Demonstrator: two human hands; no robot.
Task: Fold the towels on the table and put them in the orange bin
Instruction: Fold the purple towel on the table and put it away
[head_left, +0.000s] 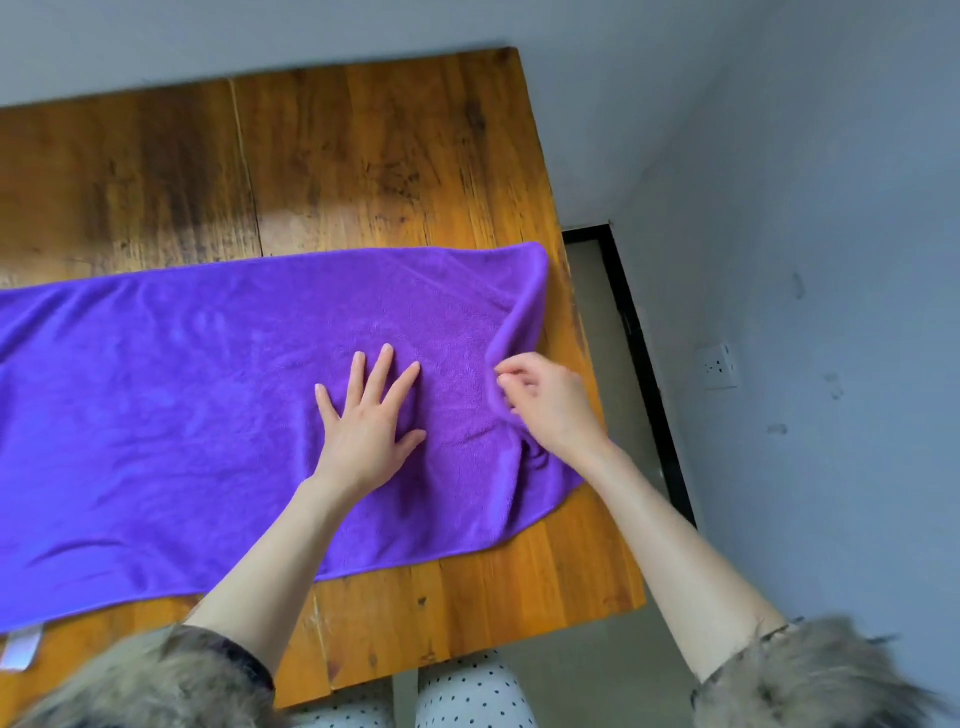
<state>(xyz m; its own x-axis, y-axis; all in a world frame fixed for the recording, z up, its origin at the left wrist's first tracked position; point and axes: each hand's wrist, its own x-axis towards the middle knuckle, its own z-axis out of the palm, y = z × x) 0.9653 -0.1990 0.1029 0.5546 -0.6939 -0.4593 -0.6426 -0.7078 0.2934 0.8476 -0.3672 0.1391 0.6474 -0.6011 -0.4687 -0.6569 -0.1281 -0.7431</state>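
A large purple towel (182, 415) lies spread across the wooden table (363, 156), running off the left edge of the view. My left hand (369, 421) presses flat on the towel with its fingers spread. Just to its right, my right hand (545, 405) pinches a raised fold along the towel's right end, which curls up near the table's right edge. A white label (21, 649) hangs from the towel's near left corner. The orange bin is not in view.
The table's right edge (576, 312) runs close to the towel's end, and beyond it the floor drops away. A grey wall with a socket (719, 366) stands on the right. Bare wood stretches behind the towel.
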